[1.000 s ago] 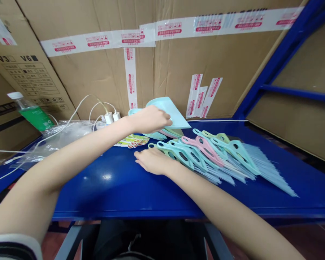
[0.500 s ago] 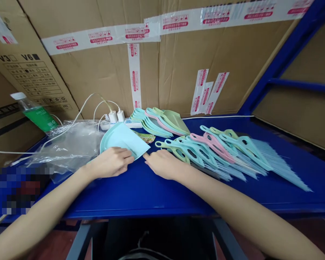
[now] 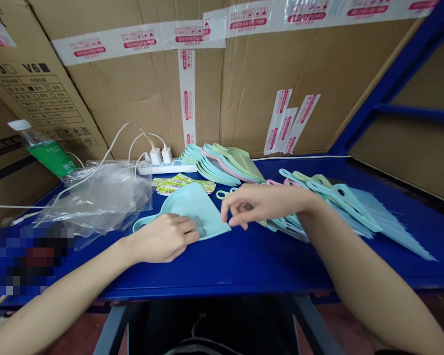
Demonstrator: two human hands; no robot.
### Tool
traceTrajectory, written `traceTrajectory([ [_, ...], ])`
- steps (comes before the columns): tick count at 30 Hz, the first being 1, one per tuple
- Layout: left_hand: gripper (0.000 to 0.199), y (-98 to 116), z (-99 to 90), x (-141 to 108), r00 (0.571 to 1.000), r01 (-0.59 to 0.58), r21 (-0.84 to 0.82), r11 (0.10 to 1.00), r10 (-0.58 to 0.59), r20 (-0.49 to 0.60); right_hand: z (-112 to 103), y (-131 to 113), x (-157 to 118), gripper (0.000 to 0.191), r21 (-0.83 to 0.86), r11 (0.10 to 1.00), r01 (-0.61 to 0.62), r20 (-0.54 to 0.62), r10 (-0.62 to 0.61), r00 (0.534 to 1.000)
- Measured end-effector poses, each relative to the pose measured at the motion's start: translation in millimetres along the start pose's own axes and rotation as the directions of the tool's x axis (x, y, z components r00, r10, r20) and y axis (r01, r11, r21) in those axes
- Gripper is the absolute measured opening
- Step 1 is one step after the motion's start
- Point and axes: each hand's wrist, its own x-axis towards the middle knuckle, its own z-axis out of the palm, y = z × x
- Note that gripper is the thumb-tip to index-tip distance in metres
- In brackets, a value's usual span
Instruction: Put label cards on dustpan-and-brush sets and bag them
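A light-blue dustpan (image 3: 207,209) lies on the blue tabletop in front of me, its looped handle to the left. My left hand (image 3: 166,237) is closed on its near side, with bent fingers reaching into the pan; the fingertips are partly hidden. Just right of the pan's front lip, my right hand (image 3: 249,204) hangs with loosely bent fingers apart and holds nothing that I can see. Behind and below that hand lies a row of small brushes (image 3: 351,204) in blue, green and pink, partly covered by it. Nested dustpans (image 3: 222,165) are stacked at the back.
Clear plastic bags (image 3: 103,197) lie left of the pan. Printed labels (image 3: 181,181) rest behind it, near a white power strip (image 3: 166,167) with chargers and cables. A green-labelled bottle (image 3: 44,150) leans at the far left. Cardboard (image 3: 140,93) walls the back.
The light-blue dustpan has come down flatter and moved right and nearer, with my left hand on it. My right hand has lifted away from its edge and shifted right. More labels show.
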Motion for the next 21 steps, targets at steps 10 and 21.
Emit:
traceTrajectory([
  [10, 0.015, 9, 0.3, -2, 0.997, -0.051, -0.097, 0.994, 0.045, -0.056, -30, 40, -53, 0.019, -0.124, 0.697, -0.706, -0.610, 0.508, 0.609],
  [21, 0.014, 6, 2.8, -2, 0.998, -0.035, -0.210, 0.977, 0.022, -0.066, -33, 74, -65, 0.029, -0.084, 0.503, -0.860, -0.669, 0.612, 0.423],
])
